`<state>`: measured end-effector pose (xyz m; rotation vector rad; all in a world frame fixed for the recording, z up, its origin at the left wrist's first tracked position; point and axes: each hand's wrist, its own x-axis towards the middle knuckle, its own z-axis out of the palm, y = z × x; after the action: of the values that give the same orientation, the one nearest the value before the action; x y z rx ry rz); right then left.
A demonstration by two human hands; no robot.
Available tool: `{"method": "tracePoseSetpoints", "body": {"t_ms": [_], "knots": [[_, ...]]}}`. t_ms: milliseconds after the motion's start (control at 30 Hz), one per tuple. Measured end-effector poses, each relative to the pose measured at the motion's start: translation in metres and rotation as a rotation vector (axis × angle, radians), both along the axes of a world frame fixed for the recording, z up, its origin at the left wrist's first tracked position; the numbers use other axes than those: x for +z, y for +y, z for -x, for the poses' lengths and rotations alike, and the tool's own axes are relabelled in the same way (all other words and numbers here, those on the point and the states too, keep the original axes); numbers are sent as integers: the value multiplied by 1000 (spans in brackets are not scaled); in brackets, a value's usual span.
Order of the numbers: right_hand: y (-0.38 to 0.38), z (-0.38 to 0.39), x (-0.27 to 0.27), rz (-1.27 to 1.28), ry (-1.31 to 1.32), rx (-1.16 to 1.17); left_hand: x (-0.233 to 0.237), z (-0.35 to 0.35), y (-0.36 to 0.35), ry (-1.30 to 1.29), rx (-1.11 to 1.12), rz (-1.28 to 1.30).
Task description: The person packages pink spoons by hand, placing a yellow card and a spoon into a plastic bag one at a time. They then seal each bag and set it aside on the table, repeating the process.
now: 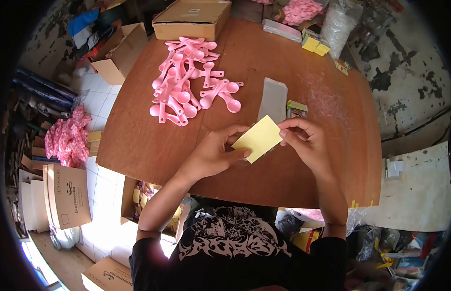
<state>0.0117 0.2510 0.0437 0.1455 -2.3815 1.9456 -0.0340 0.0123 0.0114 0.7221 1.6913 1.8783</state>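
Note:
A pale yellow card (258, 139) is tilted in front of me over the near part of the table. My left hand (216, 151) grips its left end, with the thumb on top and the fingers behind. At the upper right corner, my right hand (304, 139) pinches the card between thumb and fingertips. Something clear, perhaps plastic, shows along the card's lower edge, but I cannot make it out. Just beyond the hands lie a flat clear plastic bag stack (274, 97) and a small stack of printed cards (297, 109). A pile of pink measuring spoons (179, 85) spreads to the left.
The brown wooden table (138, 140) has a cardboard box (189, 22) at its back edge. Yellow card packs (314, 43) and a large clear bag (341, 24) stand at the back right. Cartons (68, 194) and a pink bundle (68, 136) are on the left.

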Motion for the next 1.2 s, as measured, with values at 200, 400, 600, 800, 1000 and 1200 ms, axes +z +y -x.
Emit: {"method": "tracePoseSetpoints", "body": {"t_ms": [200,400,600,800,1000,1200], "knots": [[-14,2,-6,-6,19,93,0,-1,3,-82,6,34],[-24,3,-7,-247,186,268,-2,-2,1,1,2,71],[-28,9,-6,-271,81,380,10,-8,-9,-57,63,221],[-47,17,-4,-284,-89,479,-22,-6,-3,213,270,-2],[-70,45,-3,-456,10,538,-4,-2,-35,344,299,15],[-85,116,-10,-352,-54,370,-30,-10,-71,72,408,211]]}}
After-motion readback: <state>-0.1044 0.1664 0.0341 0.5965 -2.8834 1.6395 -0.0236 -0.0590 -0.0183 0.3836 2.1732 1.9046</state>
